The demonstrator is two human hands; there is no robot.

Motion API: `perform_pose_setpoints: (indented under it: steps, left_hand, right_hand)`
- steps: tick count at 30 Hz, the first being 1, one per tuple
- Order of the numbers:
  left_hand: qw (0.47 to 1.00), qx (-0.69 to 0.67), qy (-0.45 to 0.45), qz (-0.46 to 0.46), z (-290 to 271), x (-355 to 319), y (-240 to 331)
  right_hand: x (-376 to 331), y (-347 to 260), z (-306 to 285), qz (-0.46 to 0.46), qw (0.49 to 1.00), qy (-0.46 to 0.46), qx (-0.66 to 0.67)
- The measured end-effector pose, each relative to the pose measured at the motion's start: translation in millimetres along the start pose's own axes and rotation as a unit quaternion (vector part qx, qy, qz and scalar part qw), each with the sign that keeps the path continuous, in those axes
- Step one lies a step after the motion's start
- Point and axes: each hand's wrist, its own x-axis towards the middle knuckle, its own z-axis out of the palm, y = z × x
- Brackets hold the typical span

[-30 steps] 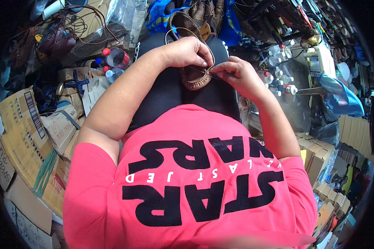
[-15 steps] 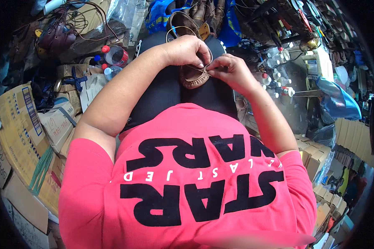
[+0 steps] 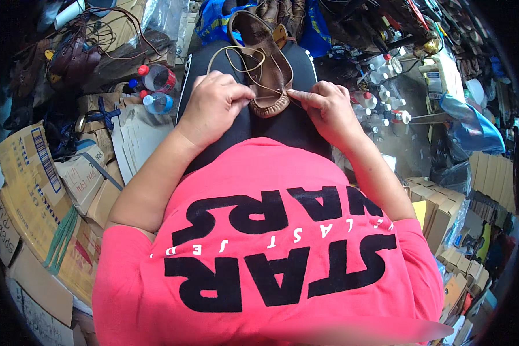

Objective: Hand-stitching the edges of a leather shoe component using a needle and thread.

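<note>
A brown leather moccasin-style shoe [image 3: 275,64] rests across my lap, its gathered toe toward me and its opening facing up. Tan thread [image 3: 219,52] loops over the shoe's left side and trails into its opening. My left hand [image 3: 216,106] is pinched closed on the thread just left of the gathered toe. On the opposite side, my right hand [image 3: 335,112] has thumb and forefinger together at the shoe's right edge, where the thread comes out. A needle, if there is one, is too small to make out.
Plastic bottles with red caps [image 3: 157,78] stand at left, and several more bottles [image 3: 380,104] at right. Cardboard boxes [image 3: 26,190] crowd the left side. A blue bag [image 3: 216,26] and brown shoes [image 3: 279,14] lie beyond my knees.
My left hand has drawn away from the toe stitching toward the left and nearer me, uncovering the shoe's inside. My right hand stays by the right edge, shifted slightly.
</note>
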Motion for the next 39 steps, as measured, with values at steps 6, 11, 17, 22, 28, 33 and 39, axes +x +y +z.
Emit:
perform_pose_setpoints:
  steps: [6,11,17,22,28,33,39]
  left_hand:
    - [0.973,0.223,0.018,0.057,9.3,-2.8,-2.4]
    - [0.962,0.261,0.043,0.064,9.8,-5.5,-3.0]
    - [0.981,0.172,0.033,0.079,9.1,0.1,-8.8]
    - [0.989,0.11,-0.001,0.101,4.6,8.9,-11.0]
    - [0.98,0.186,0.006,0.076,8.9,15.5,-18.5]
    - [0.979,0.191,0.004,0.078,9.7,16.1,-19.5]
    - [0.979,0.184,-0.004,0.088,9.6,18.4,-17.8]
  right_hand:
    - [22.1,-3.8,-6.5,-0.004,1.0,-0.026,0.003]
    - [22.3,-7.7,-3.0,-0.035,0.999,-0.014,-0.013]
    - [18.4,1.2,-3.4,0.058,0.991,-0.063,0.107]
    - [28.1,24.7,-4.4,0.069,0.962,-0.116,0.238]
    - [39.3,32.7,-2.8,0.01,0.975,-0.13,0.181]
    - [42.3,32.4,-4.2,0.019,0.967,-0.146,0.206]
    - [45.5,33.3,-7.1,0.034,0.959,-0.172,0.223]
